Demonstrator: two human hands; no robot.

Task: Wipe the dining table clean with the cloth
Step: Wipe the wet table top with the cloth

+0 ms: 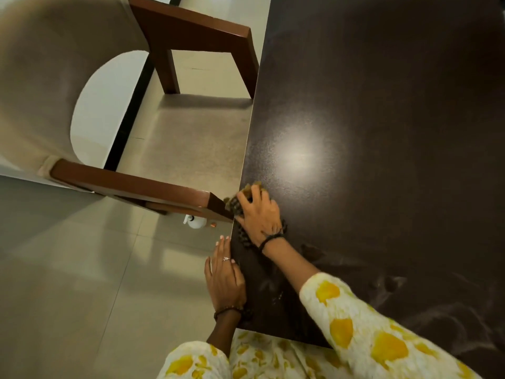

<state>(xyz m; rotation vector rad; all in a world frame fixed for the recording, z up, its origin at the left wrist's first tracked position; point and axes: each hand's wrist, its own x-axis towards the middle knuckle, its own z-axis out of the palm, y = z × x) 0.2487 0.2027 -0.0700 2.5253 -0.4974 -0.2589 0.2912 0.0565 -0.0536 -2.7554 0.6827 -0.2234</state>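
That cloth (pixel 240 199) is a small soft rag, brownish and bunched up, so it's going to flop and fold on you rather than slide flat; best bet, I'd say, is to keep your palm on top of the wad and pin it down instead of pinching a corner. Right now it sits right at the left edge of the dark dining table (pixel 382 132), partly poking out past the edge next to the wooden chair arm (pixel 131 184). Your right hand (pixel 259 212) is on top of it, fingers spread and bent over the bundle, pressing it into the tabletop, and most of the cloth is hidden under the hand. Your left hand (pixel 224 277) is down by the table's side edge, fingers straight and relaxed, resting against the edge and holding nothing, looks like it's ready to catch crumbs or just brace you. The tabletop looks smooth and a bit glossy, with pale smeary streaks (pixel 410 291) near your right sleeve, so I'd guess that patch needs another pass. There's a white spray bottle (pixel 195 221) on the floor under the chair.
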